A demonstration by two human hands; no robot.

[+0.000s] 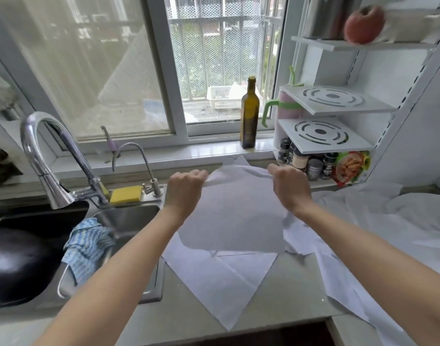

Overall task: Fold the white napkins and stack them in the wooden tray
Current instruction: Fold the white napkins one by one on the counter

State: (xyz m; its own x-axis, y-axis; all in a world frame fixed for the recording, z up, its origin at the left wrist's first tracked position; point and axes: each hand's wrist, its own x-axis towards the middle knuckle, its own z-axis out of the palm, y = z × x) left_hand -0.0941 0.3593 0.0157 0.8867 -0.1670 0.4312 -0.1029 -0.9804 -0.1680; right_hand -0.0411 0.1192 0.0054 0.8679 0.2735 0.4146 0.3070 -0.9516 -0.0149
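A white napkin (235,216) hangs in the air above the counter, held by its two upper corners. My left hand (185,187) pinches the left corner and my right hand (290,184) pinches the right one. Under it, a second white napkin (224,280) lies flat on the counter, turned like a diamond with one corner toward the front edge. More white napkins (379,221) lie crumpled in a pile to the right. No wooden tray is in view.
A steel sink (129,221) with a tall faucet (46,156), a blue striped cloth (87,245) and a dark pan (16,265) lies to the left. A dark green bottle (249,116) stands on the windowsill. A white shelf rack (339,101) with spice jars (306,163) stands at the back right.
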